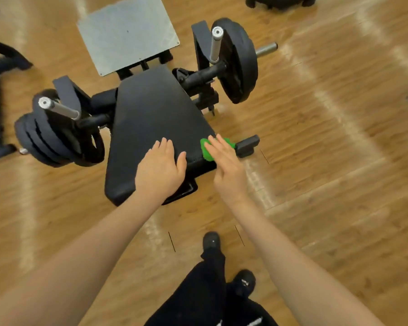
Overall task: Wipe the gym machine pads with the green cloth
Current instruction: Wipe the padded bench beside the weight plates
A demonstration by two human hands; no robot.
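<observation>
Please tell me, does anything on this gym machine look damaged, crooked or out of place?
Nothing stands out. The black pad looks whole, with no tear visible. The left hand lies flat on it, and the right hand presses the green cloth against its right edge. The weight plates sit on their pegs.

Pad (156, 118) centre; weight plates (57, 140) left and right of it, metal footplate (127, 34) behind, cloth (206, 154) at pad's right edge.

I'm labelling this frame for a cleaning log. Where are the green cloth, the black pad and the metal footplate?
green cloth (206, 153): head view, its bunched left end.
black pad (151, 114): head view, middle of its top.
metal footplate (127, 31): head view, centre of plate.
</observation>
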